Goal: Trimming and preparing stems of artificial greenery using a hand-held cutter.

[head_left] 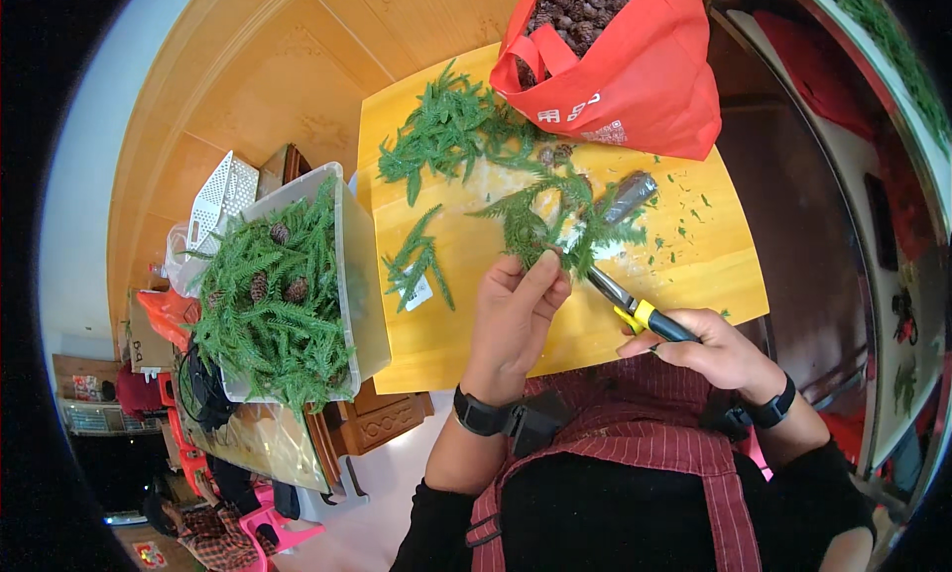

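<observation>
My left hand point(521, 302) pinches a green artificial pine sprig point(523, 223) between thumb and fingers over the table. Closed around the black and yellow handles of a pair of pliers point(614, 288) is my right hand point(716, 350). The pliers' metal jaws point up and left, reaching the lower part of the greenery beside my left fingers. Whether they grip a stem is hidden by the needles. Just beyond lie a dark, plastic-wrapped bundle point(631, 195) and a few small pine cones point(563, 152).
Loose pine sprigs point(446, 126) and a smaller sprig point(421, 260) lie on the yellow table point(446, 359). A red bag point(645, 86) of pine cones stands at the far right. Left of the table, a clear bin point(365, 304) holds greenery and cones. Another person point(213, 532) sits at lower left.
</observation>
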Tool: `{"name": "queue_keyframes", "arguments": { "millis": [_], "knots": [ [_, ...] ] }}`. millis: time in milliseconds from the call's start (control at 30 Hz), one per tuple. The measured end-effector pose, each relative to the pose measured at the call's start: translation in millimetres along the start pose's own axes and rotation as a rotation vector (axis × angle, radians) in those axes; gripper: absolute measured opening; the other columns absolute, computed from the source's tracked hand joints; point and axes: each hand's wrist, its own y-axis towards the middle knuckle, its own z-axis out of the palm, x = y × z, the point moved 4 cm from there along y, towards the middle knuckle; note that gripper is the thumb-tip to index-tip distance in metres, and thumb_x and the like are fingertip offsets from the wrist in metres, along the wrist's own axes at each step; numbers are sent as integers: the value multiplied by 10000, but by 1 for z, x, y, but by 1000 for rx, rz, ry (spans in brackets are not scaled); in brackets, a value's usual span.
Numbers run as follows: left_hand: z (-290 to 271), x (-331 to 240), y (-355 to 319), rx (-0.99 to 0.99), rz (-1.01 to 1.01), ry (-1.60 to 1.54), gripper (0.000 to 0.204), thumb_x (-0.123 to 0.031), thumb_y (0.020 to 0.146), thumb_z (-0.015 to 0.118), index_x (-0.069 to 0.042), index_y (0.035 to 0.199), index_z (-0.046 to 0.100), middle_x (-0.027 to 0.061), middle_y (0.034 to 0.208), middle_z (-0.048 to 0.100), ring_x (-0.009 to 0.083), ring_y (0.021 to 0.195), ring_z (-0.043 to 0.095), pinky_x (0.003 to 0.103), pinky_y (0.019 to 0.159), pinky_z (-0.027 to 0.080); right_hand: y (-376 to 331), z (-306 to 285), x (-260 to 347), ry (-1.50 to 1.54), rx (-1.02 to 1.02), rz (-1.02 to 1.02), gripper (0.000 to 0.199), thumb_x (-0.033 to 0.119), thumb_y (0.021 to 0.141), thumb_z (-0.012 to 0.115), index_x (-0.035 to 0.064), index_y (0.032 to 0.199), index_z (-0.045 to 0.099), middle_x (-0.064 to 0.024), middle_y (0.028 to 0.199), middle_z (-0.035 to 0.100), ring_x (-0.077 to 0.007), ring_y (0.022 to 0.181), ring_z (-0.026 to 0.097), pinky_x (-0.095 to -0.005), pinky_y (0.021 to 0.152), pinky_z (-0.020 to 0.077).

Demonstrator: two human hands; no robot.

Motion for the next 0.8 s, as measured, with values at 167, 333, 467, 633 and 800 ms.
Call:
{"name": "queue_keyframes", "arguments": {
  "millis": [167, 333, 467, 633, 800],
  "knots": [
    [1, 1, 0, 62, -35, -100, 45, -37, 843, 545, -38, 887, 553, 54, 827, 586, 116, 654, 507, 228, 576, 416, 1, 3, -3, 49, -6, -13, 278, 64, 827, 455, -23, 1067, 565, -62, 999, 630, -103, 938, 513, -246, 850, 371],
    [5, -1, 0, 110, -29, -158, 38, -43, 844, 558, -34, 881, 552, 30, 763, 584, 95, 668, 552, 200, 606, 455, 3, 7, -1, 72, -2, -39, 313, 59, 816, 415, -51, 1076, 549, -114, 995, 632, -191, 1059, 511, -323, 945, 348],
    [8, -1, 0, -3, -15, -86, 54, -23, 831, 553, -32, 880, 534, 46, 782, 570, 112, 656, 505, 223, 567, 414, 6, 8, -5, 163, 7, -92, 236, 99, 858, 470, -21, 1025, 585, -59, 964, 635, -123, 959, 535, -267, 893, 377],
    [12, -5, -3, -91, 100, 37, 79, -31, 826, 578, -44, 901, 556, 23, 797, 580, 92, 664, 525, 202, 591, 437, 9, 11, -7, 224, -9, -121, 230, 97, 855, 464, -27, 1007, 584, -66, 956, 636, -129, 965, 535, -275, 898, 377],
    [14, -7, -2, -83, 105, 21, 91, -24, 819, 584, -42, 902, 550, 24, 778, 573, 93, 660, 527, 205, 599, 445, 8, 10, -7, 81, -78, -130, 186, 89, 850, 471, -18, 940, 594, -53, 900, 635, -119, 886, 555, -264, 836, 411]
  ]
}}
